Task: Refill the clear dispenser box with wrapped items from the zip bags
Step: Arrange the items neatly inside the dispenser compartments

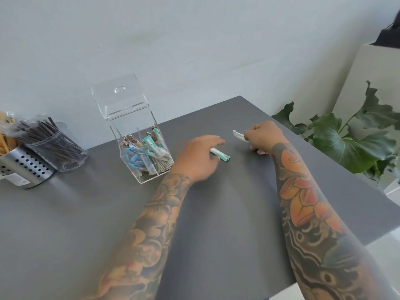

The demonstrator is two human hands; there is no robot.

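Two packets in play: I have a green-ended packet (220, 154) under my left hand (200, 156) and a white packet (239, 135) in my right hand (263, 136).
Left grip: fingers curl over the packet lying on the counter (216, 213), toward its far edge.
Right grip: clenched round one end of the white packet, held near the far right corner.
Dispenser box (138, 139): lid up, partly filled, near the far edge.
Handling: I judge these light, thin and crushable; pinch mid-length, gently.
Zip bags: none visible.

Head view (the only one) looks forward-down, close over grey table (216, 213).
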